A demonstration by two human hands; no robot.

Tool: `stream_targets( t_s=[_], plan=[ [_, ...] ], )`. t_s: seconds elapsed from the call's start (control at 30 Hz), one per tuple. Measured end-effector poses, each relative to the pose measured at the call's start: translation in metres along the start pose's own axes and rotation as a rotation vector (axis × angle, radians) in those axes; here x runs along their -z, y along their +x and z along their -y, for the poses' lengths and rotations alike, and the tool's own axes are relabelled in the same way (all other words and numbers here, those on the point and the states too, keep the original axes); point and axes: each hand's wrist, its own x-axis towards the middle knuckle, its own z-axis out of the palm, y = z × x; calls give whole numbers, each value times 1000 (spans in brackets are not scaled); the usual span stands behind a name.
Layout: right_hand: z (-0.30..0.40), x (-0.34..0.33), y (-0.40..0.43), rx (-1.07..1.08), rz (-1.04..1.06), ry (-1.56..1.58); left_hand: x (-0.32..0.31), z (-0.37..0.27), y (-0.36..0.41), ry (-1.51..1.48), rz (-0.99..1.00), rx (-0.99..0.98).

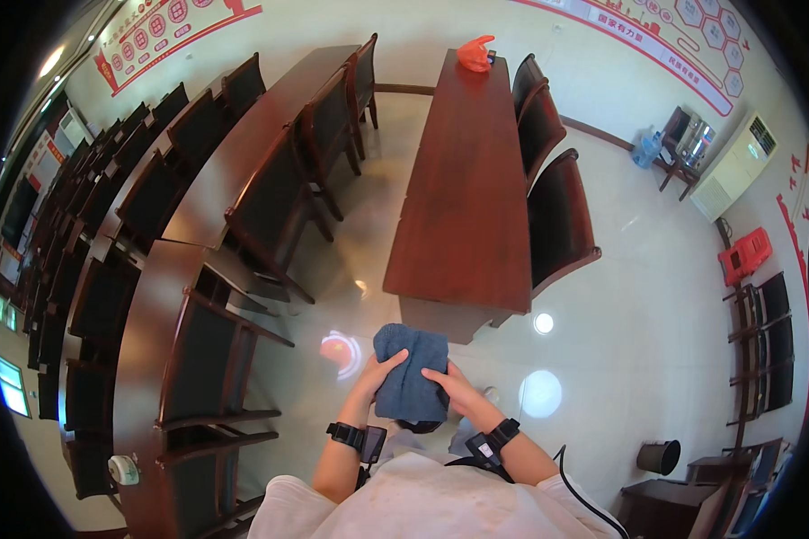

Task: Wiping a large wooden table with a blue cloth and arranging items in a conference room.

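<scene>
A folded blue-grey cloth [414,397], towel-like in texture, is held up in front of my body. My left hand [380,372] grips its left side, thumb on top and fingers behind. On the opposite edge my right hand [460,387] has the same hold, its thumb pressed on the cloth. The fingers of both hands are mostly hidden behind the fabric. Just beyond the cloth stands the near end of a long reddish-brown wooden table [464,202].
An orange plastic bag [476,55] lies at the table's far end. Black-backed wooden chairs [563,215] line its right side. More desks [270,128] and chairs fill the left. At right are a dark bin [658,457], a red plastic case [745,257] and an air conditioner [735,167].
</scene>
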Motion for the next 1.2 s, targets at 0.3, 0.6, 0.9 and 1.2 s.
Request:
stream_targets(
  t_s=[0.3,0.6,0.9,1.2],
  plan=[
    [79,134,46,180,-107,-40,-106,9,120,128,-39,-300],
    [132,245,145,555,-364,-784,-126,10,200,154,-547,-412],
    [142,158,162,584,-393,-1326,-23,90,28,-189,-1260,-128],
    [122,159,174,838,51,-1768,-15,119,-40,-416,-1424,-249]
  ],
)
